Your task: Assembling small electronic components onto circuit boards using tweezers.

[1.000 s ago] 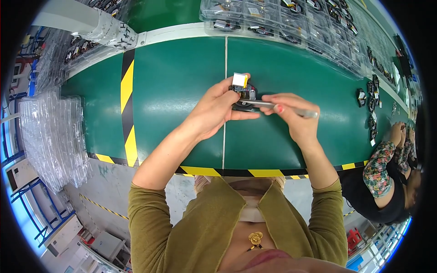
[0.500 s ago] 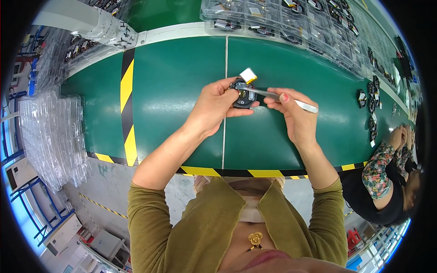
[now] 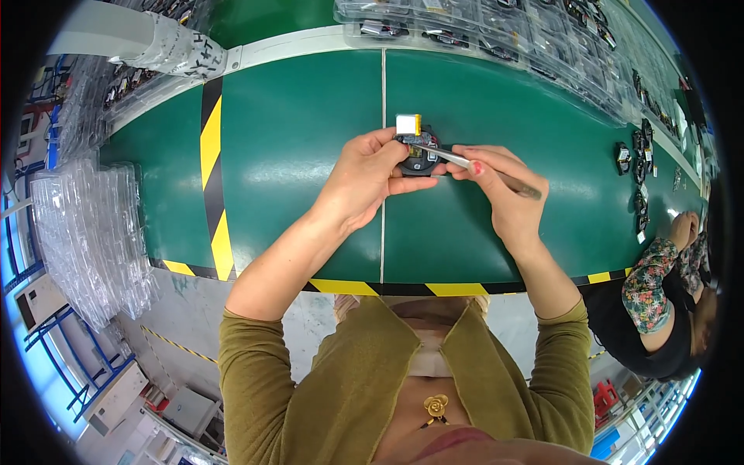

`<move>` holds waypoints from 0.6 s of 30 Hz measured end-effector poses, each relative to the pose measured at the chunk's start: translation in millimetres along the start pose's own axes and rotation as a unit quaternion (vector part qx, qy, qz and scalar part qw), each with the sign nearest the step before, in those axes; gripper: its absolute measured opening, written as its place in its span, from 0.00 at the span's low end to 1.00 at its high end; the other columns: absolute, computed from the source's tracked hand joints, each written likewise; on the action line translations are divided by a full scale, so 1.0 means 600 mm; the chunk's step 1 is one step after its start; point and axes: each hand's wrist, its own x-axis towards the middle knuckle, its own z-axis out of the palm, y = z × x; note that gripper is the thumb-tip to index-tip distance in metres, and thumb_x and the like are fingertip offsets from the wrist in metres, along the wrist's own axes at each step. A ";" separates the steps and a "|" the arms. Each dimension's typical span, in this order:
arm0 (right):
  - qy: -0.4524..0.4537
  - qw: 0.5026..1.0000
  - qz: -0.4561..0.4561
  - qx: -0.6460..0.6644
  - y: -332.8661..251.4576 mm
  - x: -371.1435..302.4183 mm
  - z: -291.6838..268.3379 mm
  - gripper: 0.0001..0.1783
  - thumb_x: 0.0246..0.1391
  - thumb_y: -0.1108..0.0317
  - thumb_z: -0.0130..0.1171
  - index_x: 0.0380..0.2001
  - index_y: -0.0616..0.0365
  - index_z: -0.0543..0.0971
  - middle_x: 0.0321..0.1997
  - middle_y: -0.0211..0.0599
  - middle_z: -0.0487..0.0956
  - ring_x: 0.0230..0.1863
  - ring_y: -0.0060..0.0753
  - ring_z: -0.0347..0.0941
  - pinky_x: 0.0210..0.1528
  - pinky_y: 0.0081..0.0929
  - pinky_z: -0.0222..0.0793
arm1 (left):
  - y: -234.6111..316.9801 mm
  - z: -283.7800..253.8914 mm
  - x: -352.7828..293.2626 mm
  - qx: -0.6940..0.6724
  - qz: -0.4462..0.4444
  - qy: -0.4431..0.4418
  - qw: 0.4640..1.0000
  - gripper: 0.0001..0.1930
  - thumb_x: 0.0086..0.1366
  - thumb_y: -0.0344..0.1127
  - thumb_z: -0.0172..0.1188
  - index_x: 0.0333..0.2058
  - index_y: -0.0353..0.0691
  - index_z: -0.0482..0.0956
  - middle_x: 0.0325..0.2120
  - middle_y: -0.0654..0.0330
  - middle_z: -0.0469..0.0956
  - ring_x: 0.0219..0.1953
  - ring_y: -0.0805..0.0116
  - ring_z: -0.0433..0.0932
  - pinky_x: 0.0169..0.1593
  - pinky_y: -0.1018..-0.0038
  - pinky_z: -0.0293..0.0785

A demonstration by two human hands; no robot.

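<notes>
My left hand (image 3: 366, 174) grips a small round black electronic device (image 3: 419, 164) by its left side, above the green bench. The thumb lies over its exposed inner parts, and fingers pass beneath it. A flat silver battery pack (image 3: 407, 125) with a yellow edge sits at the device's far rim. In my right hand (image 3: 508, 186) is a pair of metal tweezers (image 3: 449, 157), held like a pen. Their tips reach into the middle of the device. Whether the tips pinch anything is too small to tell.
Clear plastic trays (image 3: 473, 31) filled with similar devices are stacked at the far side. Several loose black devices (image 3: 640, 163) lie at the right, near a co-worker's hand (image 3: 683, 231). A stack of clear trays (image 3: 89, 232) stands at the left. Striped tape (image 3: 356, 287) marks the near edge.
The battery pack has turned and shifted left, now lying squarer above the device. The tweezers' tips have moved slightly within the device. My left hand still holds it.
</notes>
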 end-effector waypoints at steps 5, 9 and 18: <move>-0.029 0.985 -0.103 -0.132 0.004 -0.010 0.004 0.09 0.45 0.83 0.53 0.33 0.68 0.76 0.38 0.47 0.74 0.38 0.34 0.73 0.39 0.23 0.72 | -0.004 -0.004 0.003 -0.008 0.010 -0.012 1.000 0.13 0.59 0.23 0.37 0.41 0.22 0.63 0.36 0.48 0.71 0.37 0.60 0.75 0.41 0.69 0.77; -0.047 0.981 -0.111 -0.151 0.003 -0.007 0.002 0.09 0.45 0.82 0.53 0.33 0.68 0.76 0.39 0.48 0.74 0.39 0.35 0.73 0.39 0.23 0.72 | -0.007 -0.009 0.004 -0.015 0.017 -0.013 1.000 0.13 0.60 0.23 0.36 0.41 0.22 0.63 0.36 0.48 0.71 0.37 0.60 0.75 0.42 0.68 0.76; 0.042 0.989 0.105 0.096 0.001 0.009 -0.003 0.10 0.51 0.77 0.49 0.35 0.73 0.73 0.39 0.49 0.73 0.38 0.39 0.74 0.41 0.27 0.72 | 0.000 -0.002 0.000 -0.001 -0.002 -0.032 0.999 0.14 0.60 0.25 0.35 0.42 0.23 0.64 0.35 0.49 0.72 0.35 0.63 0.76 0.40 0.73 0.77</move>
